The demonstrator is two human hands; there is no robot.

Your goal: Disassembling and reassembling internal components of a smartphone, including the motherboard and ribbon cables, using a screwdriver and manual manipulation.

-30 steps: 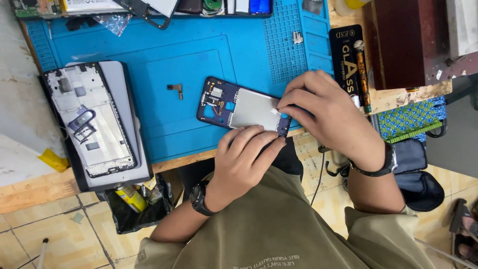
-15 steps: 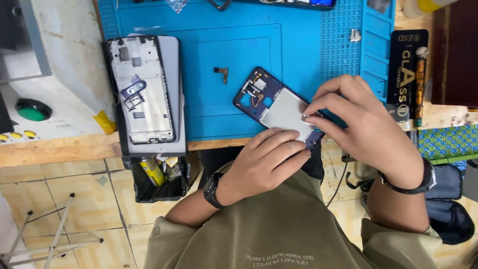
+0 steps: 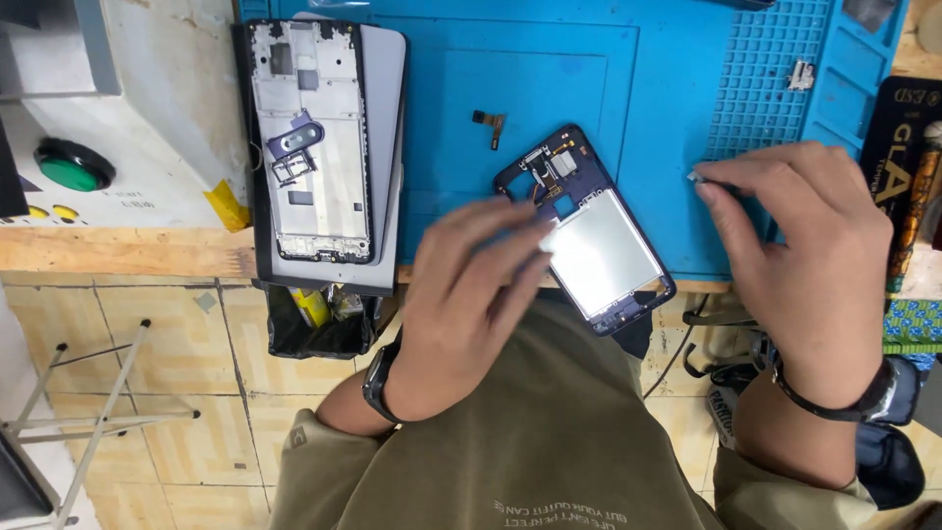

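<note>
Blue repair mat (image 3: 510, 88) covers the bench across the top of the head view, tiled floor below. At frame centre our left hand (image 3: 461, 304) rests its blurred fingers, loosely spread, on the dark blue phone frame (image 3: 589, 231), which overhangs the bench edge. At right, our right hand (image 3: 805, 255) pinches a tiny part (image 3: 695, 178) between thumb and forefinger. We judge it wise to steady the frame flat and keep the pinch low over the mat.
</note>
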